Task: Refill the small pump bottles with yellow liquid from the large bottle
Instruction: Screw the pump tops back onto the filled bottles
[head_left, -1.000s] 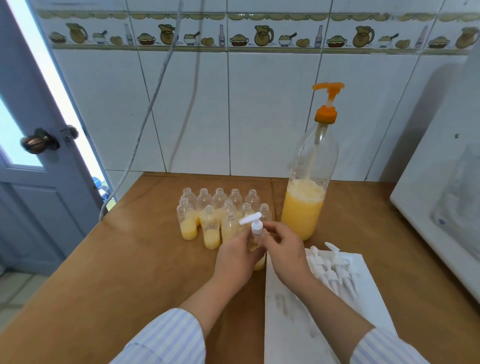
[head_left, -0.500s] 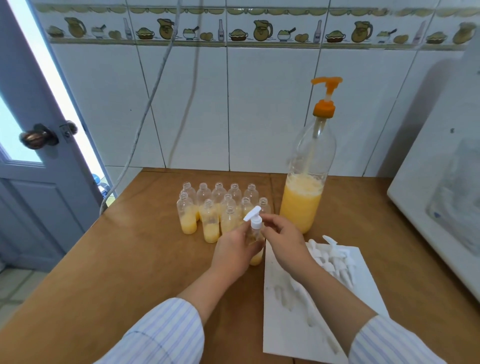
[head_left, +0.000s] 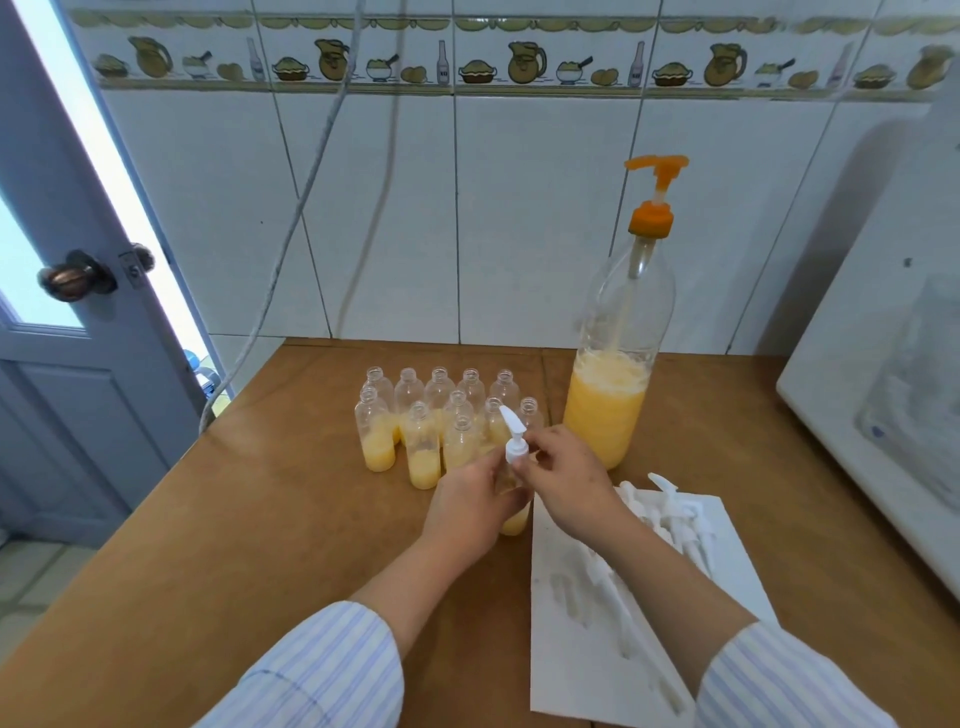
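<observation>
Fingers of the right hand (head_left: 566, 475) pinched the white pump cap (head_left: 514, 441) at frame centre; left hand (head_left: 470, 504) gripped the small bottle (head_left: 515, 519) beneath.

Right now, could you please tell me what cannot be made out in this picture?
Head view:
- Small bottle: body mostly behind the left hand.
- White pump cap: collar partly hidden by right hand; seating unclear.
- Spare pump heads: overexposed, uncountable.
- White appliance: cut off by right edge.
</observation>
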